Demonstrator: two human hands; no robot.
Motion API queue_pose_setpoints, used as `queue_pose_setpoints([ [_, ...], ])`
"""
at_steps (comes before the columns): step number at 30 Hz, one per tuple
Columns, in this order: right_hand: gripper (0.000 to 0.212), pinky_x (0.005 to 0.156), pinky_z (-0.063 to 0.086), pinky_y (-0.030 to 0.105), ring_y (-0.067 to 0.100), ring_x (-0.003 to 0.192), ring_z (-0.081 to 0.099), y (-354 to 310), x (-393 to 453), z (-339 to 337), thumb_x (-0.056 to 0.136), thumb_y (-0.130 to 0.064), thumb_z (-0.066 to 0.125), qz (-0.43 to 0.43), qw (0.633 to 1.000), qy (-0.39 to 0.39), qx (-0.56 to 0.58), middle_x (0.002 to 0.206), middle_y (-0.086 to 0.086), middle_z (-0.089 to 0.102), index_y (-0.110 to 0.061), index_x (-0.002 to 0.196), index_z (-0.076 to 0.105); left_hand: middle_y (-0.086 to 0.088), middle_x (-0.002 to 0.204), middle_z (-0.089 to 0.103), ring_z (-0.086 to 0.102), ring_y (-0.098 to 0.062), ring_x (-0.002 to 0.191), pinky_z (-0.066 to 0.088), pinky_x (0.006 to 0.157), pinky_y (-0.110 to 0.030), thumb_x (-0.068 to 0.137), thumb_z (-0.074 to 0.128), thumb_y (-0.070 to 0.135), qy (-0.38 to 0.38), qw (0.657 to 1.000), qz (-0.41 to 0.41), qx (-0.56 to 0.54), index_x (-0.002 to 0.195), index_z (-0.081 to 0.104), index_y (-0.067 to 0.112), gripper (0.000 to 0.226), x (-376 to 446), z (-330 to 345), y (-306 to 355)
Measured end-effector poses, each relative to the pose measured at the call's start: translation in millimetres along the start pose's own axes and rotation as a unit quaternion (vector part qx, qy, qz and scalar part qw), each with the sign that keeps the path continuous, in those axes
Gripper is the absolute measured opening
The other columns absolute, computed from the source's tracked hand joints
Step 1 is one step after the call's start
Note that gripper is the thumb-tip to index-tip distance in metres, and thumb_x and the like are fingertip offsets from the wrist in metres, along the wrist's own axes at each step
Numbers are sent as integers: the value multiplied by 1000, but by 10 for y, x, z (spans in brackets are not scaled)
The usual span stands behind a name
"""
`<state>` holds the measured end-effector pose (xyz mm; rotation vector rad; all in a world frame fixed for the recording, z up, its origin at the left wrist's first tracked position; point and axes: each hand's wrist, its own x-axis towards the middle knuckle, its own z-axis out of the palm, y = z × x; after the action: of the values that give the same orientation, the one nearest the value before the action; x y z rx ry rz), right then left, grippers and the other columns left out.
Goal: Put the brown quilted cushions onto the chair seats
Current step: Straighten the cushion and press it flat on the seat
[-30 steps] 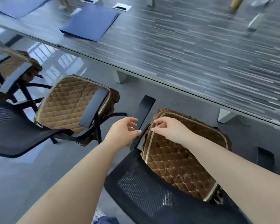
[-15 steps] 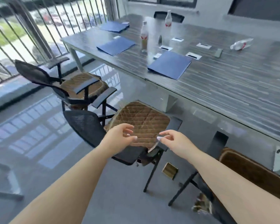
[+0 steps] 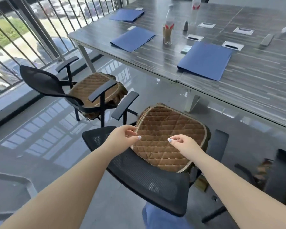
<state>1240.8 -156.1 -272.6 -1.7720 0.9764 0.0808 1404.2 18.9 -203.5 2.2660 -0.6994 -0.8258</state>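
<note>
A brown quilted cushion lies on the seat of the nearest black mesh chair. My left hand hovers at the cushion's left edge, fingers loosely curled and empty, touching or nearly touching the trim. Just above the cushion's near part is my right hand, also empty with fingers apart. A second brown quilted cushion lies on the seat of the chair further left. At the far right edge a third chair shows with a bit of brown fabric.
A long grey striped table runs along the right, with blue folders, bottles and cable ports. A railed window fills the upper left. The floor is glossy grey. Chair armrests stick up between the two chairs.
The view swung left from the right-hand chair and cushion to the middle chair. Both hands let go of the first cushion's edge and now hover over this one.
</note>
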Motion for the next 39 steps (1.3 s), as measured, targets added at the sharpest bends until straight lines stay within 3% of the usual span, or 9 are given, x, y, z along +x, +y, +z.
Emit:
queue_pose_setpoints([
  [3,29,89,52,35,14,99,61,-122,392,86,89,-45,57,37,998,4,45,102,-8,63,-26,109,62,10,103,69,62,-9,100,49,90,-30,84,70,33,-23,999,-32,-4,122,60,24,40,483,-167,0],
  [8,32,82,43,28,15,103,58,-245,940,74,90,-45,55,77,996,17,32,105,-6,60,-23,113,61,14,94,66,60,3,85,40,60,-6,86,69,28,-44,998,-34,-11,116,60,24,32,1265,-337,44],
  [13,36,88,45,31,17,106,56,-123,1246,51,90,-47,54,148,988,35,35,110,-6,59,-24,117,59,14,94,65,59,3,83,39,56,-6,87,67,28,-95,994,-56,18,117,58,23,31,1896,-249,-144],
  [23,57,88,41,29,22,123,50,640,1764,110,88,-51,55,292,949,109,57,143,5,45,-25,137,43,4,113,61,59,-10,98,43,78,-21,85,70,29,-222,972,-27,73,126,55,23,44,3200,413,-429],
  [27,66,91,40,32,27,126,48,1016,2035,197,86,-50,58,327,936,126,29,145,9,40,-25,143,36,2,123,60,57,-11,106,46,74,-20,84,70,34,-270,956,-5,119,132,51,25,52,3661,750,-651],
  [29,67,98,41,38,29,128,45,1214,2166,219,85,-50,59,345,927,147,7,147,11,37,-25,143,35,-1,136,52,54,-16,117,50,85,-26,83,71,38,-276,949,12,153,137,45,28,61,3860,941,-816],
  [32,76,107,35,47,36,136,34,1578,2362,244,84,-49,62,383,906,176,-26,154,13,21,-26,147,26,-6,153,27,32,-26,139,35,110,-44,80,72,40,-250,946,32,204,147,29,32,81,4152,1231,-1039],
  [36,102,110,31,50,37,144,16,2006,2562,237,77,-51,69,421,888,179,-42,159,9,-7,-36,150,-1,-5,162,-7,1,-32,149,20,116,-51,76,76,40,-195,944,22,265,152,9,37,101,4456,1496,-1261],
  [39,113,109,31,48,38,143,20,2219,2660,295,73,-48,75,433,883,176,-42,159,8,-13,-39,149,-10,-8,161,-15,-3,-34,148,19,115,-52,74,78,41,-176,943,4,282,152,3,36,109,4585,1626,-1453],
])
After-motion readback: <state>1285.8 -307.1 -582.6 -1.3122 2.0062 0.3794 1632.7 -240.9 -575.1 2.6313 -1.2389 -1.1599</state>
